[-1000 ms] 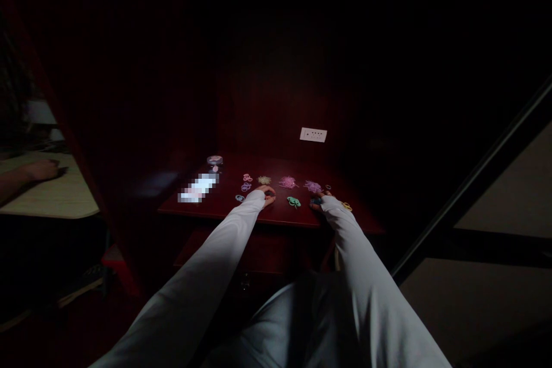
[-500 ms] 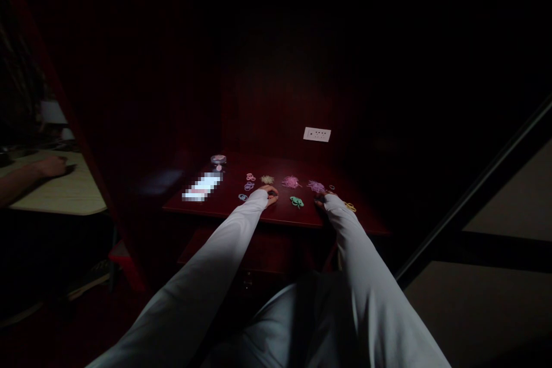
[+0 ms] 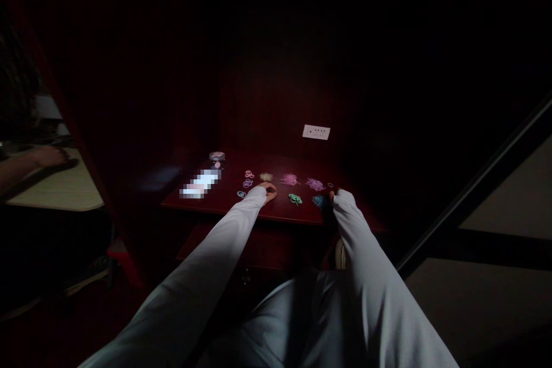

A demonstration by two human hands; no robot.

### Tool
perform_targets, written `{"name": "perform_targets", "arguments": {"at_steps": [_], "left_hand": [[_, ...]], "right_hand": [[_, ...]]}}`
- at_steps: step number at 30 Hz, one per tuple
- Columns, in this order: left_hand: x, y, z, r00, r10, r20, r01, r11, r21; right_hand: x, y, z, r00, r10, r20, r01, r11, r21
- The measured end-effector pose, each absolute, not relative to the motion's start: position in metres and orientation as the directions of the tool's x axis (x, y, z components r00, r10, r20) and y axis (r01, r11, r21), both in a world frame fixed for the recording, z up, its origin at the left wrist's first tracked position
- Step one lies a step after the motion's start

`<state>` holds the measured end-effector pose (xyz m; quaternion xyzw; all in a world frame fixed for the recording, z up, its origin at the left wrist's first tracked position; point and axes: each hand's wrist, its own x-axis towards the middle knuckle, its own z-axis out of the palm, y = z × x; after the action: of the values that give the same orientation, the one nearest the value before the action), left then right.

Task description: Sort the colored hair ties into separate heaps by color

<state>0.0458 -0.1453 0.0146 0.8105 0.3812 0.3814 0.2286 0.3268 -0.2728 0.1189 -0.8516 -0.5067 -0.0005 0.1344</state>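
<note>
My left hand (image 3: pixel 270 190) rests on the dark red table (image 3: pixel 207 204), fingers curled round toward the thumb. Anything inside that curl is too small to make out. Close to it lie a cream pile of small rubber bands (image 3: pixel 266 177) and a few light blue hair ties (image 3: pixel 241 194). My right hand (image 3: pixel 334 193) is at the right, beside a single band (image 3: pixel 330 185) and a teal pile of rubber bands (image 3: pixel 318 201); its fingers are mostly in shadow. Green hair ties (image 3: pixel 295 199) lie between the hands, with pink (image 3: pixel 290 179) and purple rubber bands (image 3: pixel 315 184) behind.
Pink (image 3: pixel 249 174) and lavender hair ties (image 3: pixel 247 183) lie left of the cream pile. Farther left are a blurred bright rectangle (image 3: pixel 200 184) and a round clear container (image 3: pixel 217 157). A socket plate (image 3: pixel 316 132) is on the back panel. Another person's hand (image 3: pixel 49 156) rests on a neighbouring table.
My right hand has moved right, away from the teal bands, which now show. Its sleeve now covers the yellow hair ties. My left hand's fingers have curled closer together. The view has shifted slightly.
</note>
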Motion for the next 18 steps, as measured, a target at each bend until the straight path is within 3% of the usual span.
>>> {"name": "perform_targets", "arguments": {"at_steps": [3, 9, 18], "left_hand": [[0.046, -0.146, 0.015, 0.409, 0.804, 0.432, 0.461, -0.59, 0.662], [0.045, -0.146, 0.017, 0.418, 0.808, 0.415, 0.47, -0.583, 0.663], [0.044, -0.144, 0.016, 0.421, 0.784, 0.457, 0.457, -0.618, 0.639]], "right_hand": [[0.324, -0.28, 0.12, 0.525, 0.844, 0.111, 0.828, -0.476, -0.296], [0.315, -0.298, 0.111, 0.578, 0.794, 0.188, 0.687, -0.35, -0.637], [0.316, -0.29, 0.116, 0.591, 0.78, 0.205, 0.647, -0.307, -0.698]]}}
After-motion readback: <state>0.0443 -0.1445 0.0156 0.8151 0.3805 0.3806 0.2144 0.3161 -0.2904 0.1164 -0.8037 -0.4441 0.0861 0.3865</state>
